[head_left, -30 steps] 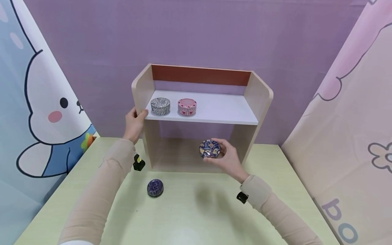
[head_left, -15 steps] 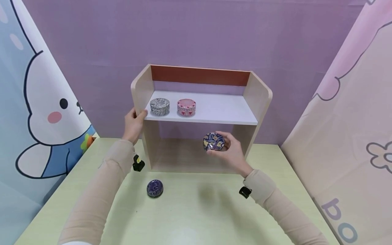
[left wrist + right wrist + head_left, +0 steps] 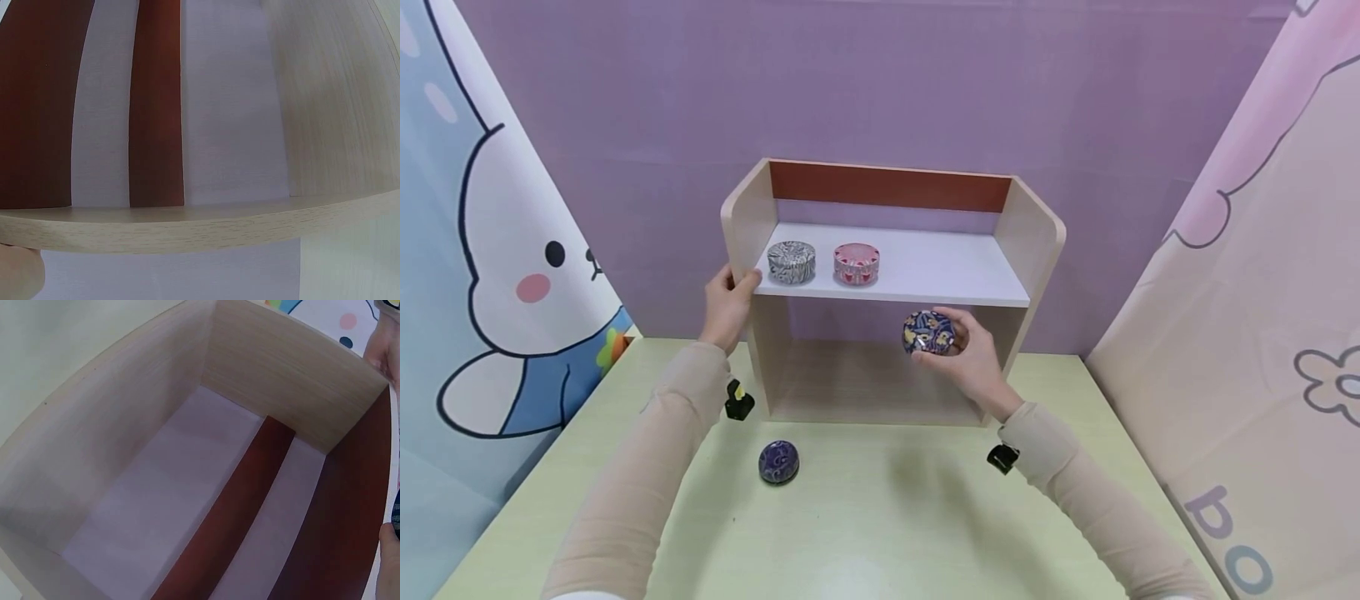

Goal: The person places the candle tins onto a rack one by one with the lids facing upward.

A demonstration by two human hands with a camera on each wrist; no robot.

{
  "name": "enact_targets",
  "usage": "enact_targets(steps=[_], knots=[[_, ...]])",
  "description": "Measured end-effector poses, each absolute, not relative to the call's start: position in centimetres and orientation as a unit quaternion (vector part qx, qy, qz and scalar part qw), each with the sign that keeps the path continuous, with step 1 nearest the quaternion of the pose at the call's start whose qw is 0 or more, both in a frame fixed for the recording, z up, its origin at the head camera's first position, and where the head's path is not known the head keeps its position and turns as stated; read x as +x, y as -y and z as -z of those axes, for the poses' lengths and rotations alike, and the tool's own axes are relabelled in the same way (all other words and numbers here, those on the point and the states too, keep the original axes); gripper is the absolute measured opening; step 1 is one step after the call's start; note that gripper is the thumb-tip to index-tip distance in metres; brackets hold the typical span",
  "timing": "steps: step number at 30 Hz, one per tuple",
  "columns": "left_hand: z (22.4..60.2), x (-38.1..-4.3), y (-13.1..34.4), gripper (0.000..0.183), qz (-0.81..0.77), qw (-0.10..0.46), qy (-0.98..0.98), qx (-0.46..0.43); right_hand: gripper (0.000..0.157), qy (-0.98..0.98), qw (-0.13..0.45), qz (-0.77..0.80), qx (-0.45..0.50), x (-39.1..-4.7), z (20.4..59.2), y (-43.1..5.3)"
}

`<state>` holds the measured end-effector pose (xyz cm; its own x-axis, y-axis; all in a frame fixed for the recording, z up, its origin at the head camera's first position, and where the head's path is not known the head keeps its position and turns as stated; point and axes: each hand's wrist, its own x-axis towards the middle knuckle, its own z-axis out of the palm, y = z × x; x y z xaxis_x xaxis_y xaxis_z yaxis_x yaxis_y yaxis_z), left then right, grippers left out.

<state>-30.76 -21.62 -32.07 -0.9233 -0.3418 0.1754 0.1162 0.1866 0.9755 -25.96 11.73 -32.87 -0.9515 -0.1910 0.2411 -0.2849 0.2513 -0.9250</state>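
Observation:
Between thumb and fingers, my right hand holds a round dark-blue tin with a yellow floral pattern. The tin is raised in front of the shelf's lower opening, just below the white board's front edge. My left hand grips the left side panel of the small wooden shelf, its thumb by the white board. On that board stand a black-and-white patterned tin and a pink tin with hearts. A purple patterned tin lies on the table in front. Only the right hand's edge shows in the right wrist view.
The shelf stands on a pale green table against a purple cloth backdrop. Printed cloths hang at both sides, one with a rabbit. A reddish-brown strip crosses the shelf's upper back.
My right hand has lifted the dark-blue floral tin upward and slightly to the right, closer to the white board's edge. The left hand keeps its hold on the side panel.

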Motion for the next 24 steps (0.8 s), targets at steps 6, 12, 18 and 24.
enact_targets(steps=[6, 12, 18, 24], knots=[[32.1, -30.9, 21.7, 0.043, 0.632, 0.179, 0.75, 0.077, 0.07, 0.787, 0.037, -0.598, 0.149, -26.5, 31.8, -11.8], [32.2, -31.1, 21.7, 0.042, 0.635, 0.186, 0.746, 0.076, 0.07, 0.779, 0.053, -0.608, 0.146, -27.1, 30.7, -11.8], [32.2, -31.1, 21.7, 0.042, 0.638, 0.189, 0.743, 0.075, 0.071, 0.786, 0.064, -0.599, 0.138, -27.9, 29.9, -11.9], [32.2, -31.1, 21.7, 0.041, 0.638, 0.186, 0.743, 0.076, 0.07, 0.781, 0.078, -0.606, 0.13, -28.6, 29.2, -12.0]])
